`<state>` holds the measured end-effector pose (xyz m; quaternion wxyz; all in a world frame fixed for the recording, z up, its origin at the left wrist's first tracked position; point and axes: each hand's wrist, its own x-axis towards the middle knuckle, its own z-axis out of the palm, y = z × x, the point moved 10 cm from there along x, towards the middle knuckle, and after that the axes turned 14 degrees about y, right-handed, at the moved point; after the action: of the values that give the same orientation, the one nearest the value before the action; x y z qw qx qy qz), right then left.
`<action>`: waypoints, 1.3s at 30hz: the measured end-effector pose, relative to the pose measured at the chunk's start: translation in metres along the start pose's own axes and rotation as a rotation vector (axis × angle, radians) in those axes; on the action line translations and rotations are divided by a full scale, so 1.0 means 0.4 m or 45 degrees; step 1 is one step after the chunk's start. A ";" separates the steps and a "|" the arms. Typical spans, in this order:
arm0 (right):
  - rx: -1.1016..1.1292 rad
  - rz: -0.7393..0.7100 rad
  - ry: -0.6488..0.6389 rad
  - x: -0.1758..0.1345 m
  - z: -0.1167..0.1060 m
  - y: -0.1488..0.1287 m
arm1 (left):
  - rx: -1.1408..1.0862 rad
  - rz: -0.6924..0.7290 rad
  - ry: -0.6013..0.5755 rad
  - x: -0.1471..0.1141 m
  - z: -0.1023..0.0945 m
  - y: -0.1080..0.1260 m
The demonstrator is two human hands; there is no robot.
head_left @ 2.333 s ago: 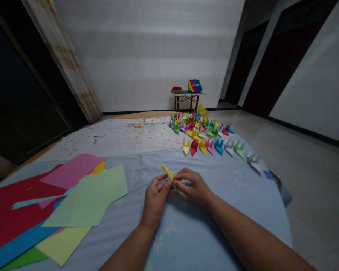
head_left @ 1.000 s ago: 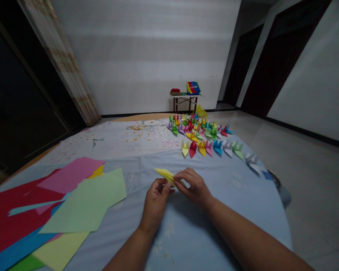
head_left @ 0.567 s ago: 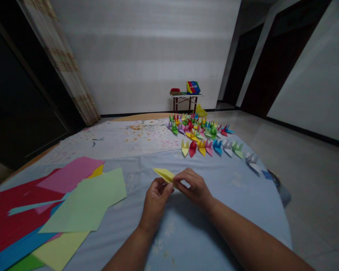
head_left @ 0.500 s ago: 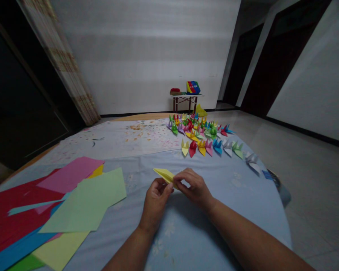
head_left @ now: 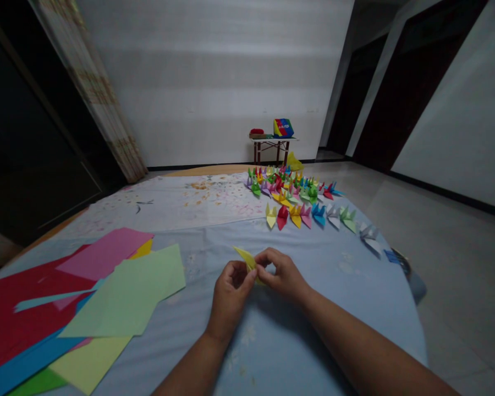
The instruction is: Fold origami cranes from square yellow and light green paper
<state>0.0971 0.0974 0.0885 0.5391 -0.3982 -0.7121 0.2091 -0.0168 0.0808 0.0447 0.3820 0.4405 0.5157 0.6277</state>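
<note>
A small piece of folded yellow paper (head_left: 245,256) is pinched between my two hands above the blue tablecloth. My left hand (head_left: 234,287) grips its lower left part, thumb on top and fingers curled beneath. From the other side my right hand (head_left: 279,271) closes thumb and fingertips on it, close to the left thumb. One pointed end sticks up to the upper left; a bit of yellow shows below the fingertips. The fingers hide the middle of the paper.
Coloured paper sheets, a pale green one (head_left: 136,291) on top, lie spread at the left. A row of folded paper cranes (head_left: 282,217) stands beyond my hands, with a denser group (head_left: 278,184) behind. The round table's edge (head_left: 412,308) curves along the right.
The yellow paper has turned in my fingers; its point now stands steeper and further right, and it looks narrower. My hands stay close together in nearly the same place.
</note>
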 end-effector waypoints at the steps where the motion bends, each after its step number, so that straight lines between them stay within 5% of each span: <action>1: 0.022 0.031 0.005 0.000 -0.001 0.006 | 0.017 0.022 0.009 -0.001 -0.001 0.003; 15: 0.630 0.531 -0.003 -0.021 0.040 0.089 | 0.098 0.182 0.238 -0.011 -0.041 0.046; 24: 0.792 0.622 -0.007 -0.020 0.050 0.085 | 0.247 0.527 0.275 -0.032 -0.043 0.128; 39: 0.859 0.676 -0.051 -0.030 0.064 0.090 | 0.257 0.486 0.294 -0.024 -0.050 0.121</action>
<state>0.0867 0.1127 0.0467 0.5528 -0.3650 -0.4868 0.5693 -0.0341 0.0572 0.0890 0.1490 0.4913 0.5233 0.6801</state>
